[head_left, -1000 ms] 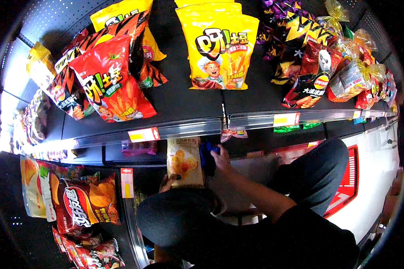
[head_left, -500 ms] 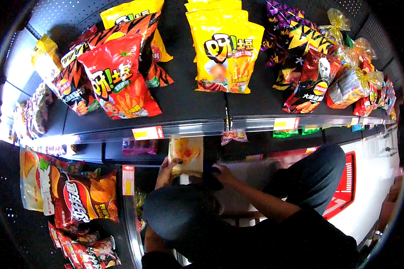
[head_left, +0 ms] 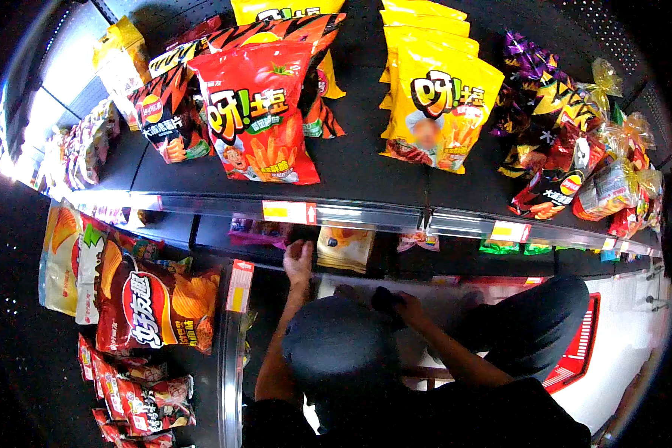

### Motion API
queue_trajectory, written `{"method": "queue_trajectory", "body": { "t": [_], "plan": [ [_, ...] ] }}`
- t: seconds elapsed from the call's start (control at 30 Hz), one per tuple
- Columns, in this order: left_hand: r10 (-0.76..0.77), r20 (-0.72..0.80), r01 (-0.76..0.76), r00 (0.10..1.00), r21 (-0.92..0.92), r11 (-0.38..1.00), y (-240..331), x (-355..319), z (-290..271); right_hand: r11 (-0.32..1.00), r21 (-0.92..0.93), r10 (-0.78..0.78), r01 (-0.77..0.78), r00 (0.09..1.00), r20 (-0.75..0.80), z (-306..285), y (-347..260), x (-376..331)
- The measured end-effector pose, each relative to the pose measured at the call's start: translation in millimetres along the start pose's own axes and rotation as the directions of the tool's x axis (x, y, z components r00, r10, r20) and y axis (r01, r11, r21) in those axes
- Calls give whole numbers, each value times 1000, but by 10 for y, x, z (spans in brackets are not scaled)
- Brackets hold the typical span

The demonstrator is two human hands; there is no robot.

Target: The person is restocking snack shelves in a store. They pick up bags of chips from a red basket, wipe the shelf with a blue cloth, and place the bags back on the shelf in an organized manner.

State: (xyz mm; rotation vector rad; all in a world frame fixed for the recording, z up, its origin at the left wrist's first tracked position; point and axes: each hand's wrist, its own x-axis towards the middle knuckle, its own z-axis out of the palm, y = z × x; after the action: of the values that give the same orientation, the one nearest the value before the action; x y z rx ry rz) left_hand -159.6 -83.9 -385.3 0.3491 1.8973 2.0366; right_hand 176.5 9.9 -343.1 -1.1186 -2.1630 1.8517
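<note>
My left hand (head_left: 299,263) reaches up to the lower shelf, just left of a cream and yellow snack bag (head_left: 345,249) that stands there. A dark patch covers its fingertips, so how the fingers are set is unclear. Lower and to the right, my right hand (head_left: 407,306) is closed around a small black object (head_left: 385,300) whose kind I cannot make out. A purple-red package (head_left: 255,230) lies on the shelf beyond my left hand, partly hidden by the shelf edge above.
The upper shelf bears a red snack bag (head_left: 257,112) and yellow snack bags (head_left: 439,104). Its clear front rail (head_left: 366,216) overhangs my hands. Brown chip bags (head_left: 153,299) stand on the left. My bent knees (head_left: 343,336) are below, and a red basket (head_left: 579,347) is at right.
My left hand has let go of the cream and yellow bag, which now stands on the lower shelf. The view has shifted, so the shelves appear further right.
</note>
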Motion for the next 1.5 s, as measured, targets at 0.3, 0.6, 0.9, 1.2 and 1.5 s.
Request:
{"method": "queue_trajectory", "body": {
  "t": [0.3, 0.6, 0.9, 1.2, 1.5],
  "plan": [
    [-327, -420, 398, 847, 93, 912, 398, 476, -409, 935, -316, -151, 159, 987, 52, 164, 286, -48],
    [-342, -274, 327, 899, -100, 940, 450, 564, -377, 941, -269, -175, 203, 977, 126, 197, 100, -78],
    [-315, -276, 336, 908, 28, 942, -26, -429, -890, 926, -239, -294, 294, 955, 33, 308, 471, -68],
    [-474, -66, 465, 878, -116, 878, -85, -523, -1197, 936, -310, -122, 166, 980, 156, 219, 105, -99],
    [-236, -8, 236, 972, 41, 971, 595, -477, -824, 973, -221, -55, 70, 996, 77, 172, -11, -127]
  ]
}}
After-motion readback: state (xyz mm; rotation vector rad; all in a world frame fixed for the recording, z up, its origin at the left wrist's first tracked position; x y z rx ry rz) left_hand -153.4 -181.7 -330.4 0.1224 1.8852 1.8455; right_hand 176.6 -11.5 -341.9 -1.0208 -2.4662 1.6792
